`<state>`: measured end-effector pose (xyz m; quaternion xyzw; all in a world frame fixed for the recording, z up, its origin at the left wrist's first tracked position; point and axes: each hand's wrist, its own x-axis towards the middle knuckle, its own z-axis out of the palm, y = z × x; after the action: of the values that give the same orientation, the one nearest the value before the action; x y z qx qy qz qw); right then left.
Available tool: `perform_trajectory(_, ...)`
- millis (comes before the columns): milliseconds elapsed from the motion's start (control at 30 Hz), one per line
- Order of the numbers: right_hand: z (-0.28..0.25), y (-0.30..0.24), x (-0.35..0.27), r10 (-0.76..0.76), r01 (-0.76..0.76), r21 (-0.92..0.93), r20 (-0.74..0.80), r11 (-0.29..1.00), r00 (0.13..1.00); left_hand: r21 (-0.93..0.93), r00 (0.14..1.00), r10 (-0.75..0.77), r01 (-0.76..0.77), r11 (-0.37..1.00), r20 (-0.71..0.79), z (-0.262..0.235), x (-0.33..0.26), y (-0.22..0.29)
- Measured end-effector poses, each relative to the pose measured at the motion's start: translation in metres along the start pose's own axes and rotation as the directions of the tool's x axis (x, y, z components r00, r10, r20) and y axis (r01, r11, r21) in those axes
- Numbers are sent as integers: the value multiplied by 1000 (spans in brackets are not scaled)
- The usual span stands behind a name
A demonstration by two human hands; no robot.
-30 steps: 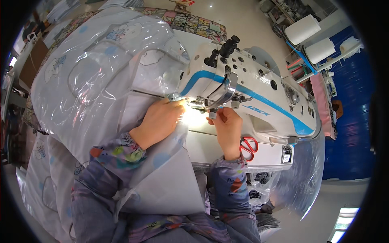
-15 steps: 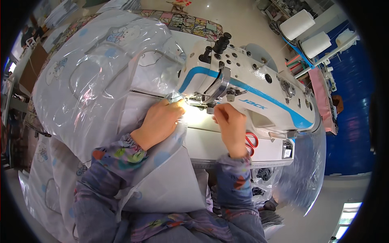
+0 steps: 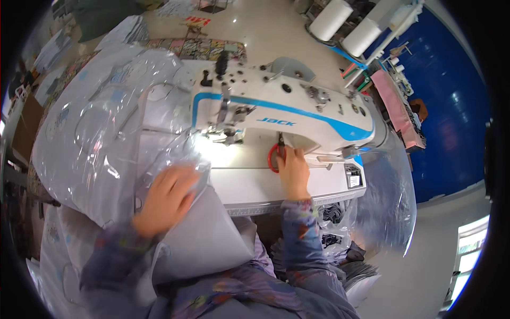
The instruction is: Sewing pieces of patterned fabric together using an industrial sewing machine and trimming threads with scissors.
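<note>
My right hand point(image 3: 294, 173) is closed on a pair of scissors with red handles point(image 3: 273, 158), whose dark blades point toward the arm of a white and blue sewing machine point(image 3: 297, 114). My left hand point(image 3: 169, 199) is a little blurred, its fingers stretched out over the near edge of a clear plastic sheet point(image 3: 175, 151). Beneath that sheet lies pale grey-blue fabric point(image 3: 207, 234) with printed figures, which hangs over the table edge toward my lap. The machine's lamp glares at the needle area, hiding detail there.
White thread cones point(image 3: 330, 20) stand on a rack behind the machine. Beyond them are a pink cloth point(image 3: 390, 103) and a blue wall point(image 3: 446, 122). Bagged dark scraps point(image 3: 333, 234) sit below the table at right. The plastic-covered fabric spreads widely over the left side.
My right hand has moved from beside the needle area to the scissors and taken hold of them. My left hand has drawn back from the needle toward me. The whole view has shifted.
</note>
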<state>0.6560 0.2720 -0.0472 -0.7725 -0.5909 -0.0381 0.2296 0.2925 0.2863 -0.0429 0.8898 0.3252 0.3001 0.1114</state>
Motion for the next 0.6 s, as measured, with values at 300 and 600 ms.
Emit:
perform_trajectory(300, -49, -155, -132, -859, 597, 751, -80, 282, 506, 109, 313, -792, 898, 427, 525, -33, -299, -6)
perform_trajectory(600, -48, -204, -175, -990, 692, 708, 106, 143, 96, -157, 611, -692, 782, 603, 385, -25, -267, -5)
